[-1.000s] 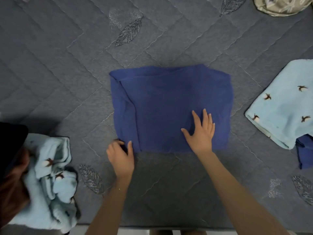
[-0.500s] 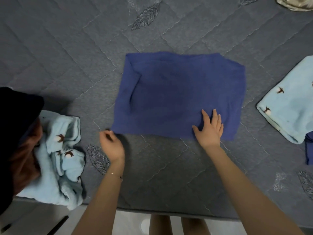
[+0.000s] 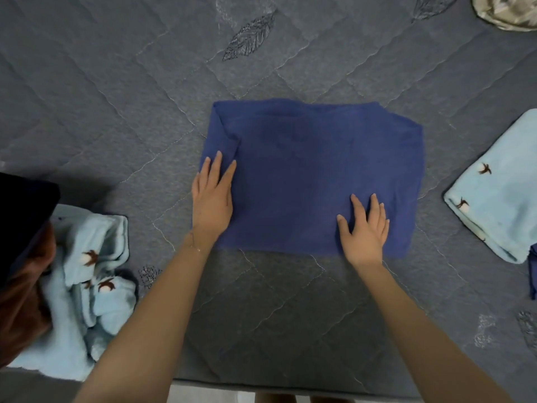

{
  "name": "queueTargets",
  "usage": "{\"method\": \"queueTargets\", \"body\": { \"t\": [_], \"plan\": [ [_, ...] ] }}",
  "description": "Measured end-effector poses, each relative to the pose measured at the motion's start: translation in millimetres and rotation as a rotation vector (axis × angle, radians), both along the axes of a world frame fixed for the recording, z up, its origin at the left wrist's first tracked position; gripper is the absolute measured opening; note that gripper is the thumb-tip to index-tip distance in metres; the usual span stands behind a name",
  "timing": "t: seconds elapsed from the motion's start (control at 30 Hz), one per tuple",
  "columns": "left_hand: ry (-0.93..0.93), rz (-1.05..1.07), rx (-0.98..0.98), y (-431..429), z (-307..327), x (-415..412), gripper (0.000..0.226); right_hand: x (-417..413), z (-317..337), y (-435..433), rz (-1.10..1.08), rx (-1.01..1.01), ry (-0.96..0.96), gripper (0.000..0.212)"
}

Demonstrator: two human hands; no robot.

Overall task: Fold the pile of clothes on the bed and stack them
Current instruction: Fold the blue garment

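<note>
A dark blue garment [image 3: 313, 170] lies folded into a flat rectangle in the middle of the grey quilted bed [image 3: 116, 97]. My left hand [image 3: 213, 196] lies flat on its left edge, fingers straight and together. My right hand [image 3: 364, 225] presses flat on its near right part, fingers slightly spread. A folded light blue garment with small brown figures [image 3: 494, 196] lies at the right, over a dark blue piece [image 3: 533, 271] at the frame edge. A crumpled light blue garment of the same print [image 3: 87, 286] is heaped at the near left.
A patterned beige cushion or cloth [image 3: 508, 10] shows at the far right corner. The bed's near edge [image 3: 290, 388] runs along the bottom, with floor and feet below it. Something dark and reddish-brown [image 3: 20, 257] fills the left edge.
My left hand let go of the garment's near left corner and moved up onto its left edge, now flat. The right hand stayed pressed on the cloth.
</note>
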State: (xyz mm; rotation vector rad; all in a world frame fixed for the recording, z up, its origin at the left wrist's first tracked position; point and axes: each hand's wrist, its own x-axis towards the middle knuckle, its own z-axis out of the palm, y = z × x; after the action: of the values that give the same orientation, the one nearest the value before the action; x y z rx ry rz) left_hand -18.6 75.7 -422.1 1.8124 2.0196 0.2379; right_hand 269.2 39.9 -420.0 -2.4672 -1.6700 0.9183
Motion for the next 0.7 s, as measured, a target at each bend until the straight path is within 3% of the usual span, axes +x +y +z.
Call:
{"method": "queueTargets", "body": {
  "t": [0.13,0.3,0.43,0.6,0.7],
  "plan": [
    [-0.048,0.17,-0.007,35.8,-6.6,-8.0,0.04,-2.6,-5.9,13.2,-0.011,0.018,-0.004,0.055],
    [-0.152,0.394,0.137,48.9,-1.5,-24.8,0.037,-5.5,-7.8,16.0,-0.014,0.025,-0.026,0.056],
    [-0.21,0.588,0.101,51.8,5.2,-28.9,0.04,-4.7,-7.2,17.7,-0.01,0.013,-0.028,0.056],
    [0.001,0.189,0.129,44.5,9.3,18.1,0.049,8.6,-2.2,23.0,0.013,0.06,-0.001,0.052],
    [0.001,-0.038,0.097,34.1,4.8,65.7,0.049,25.9,0.2,33.5,-0.039,0.088,-0.009,0.06]
  ]
}}
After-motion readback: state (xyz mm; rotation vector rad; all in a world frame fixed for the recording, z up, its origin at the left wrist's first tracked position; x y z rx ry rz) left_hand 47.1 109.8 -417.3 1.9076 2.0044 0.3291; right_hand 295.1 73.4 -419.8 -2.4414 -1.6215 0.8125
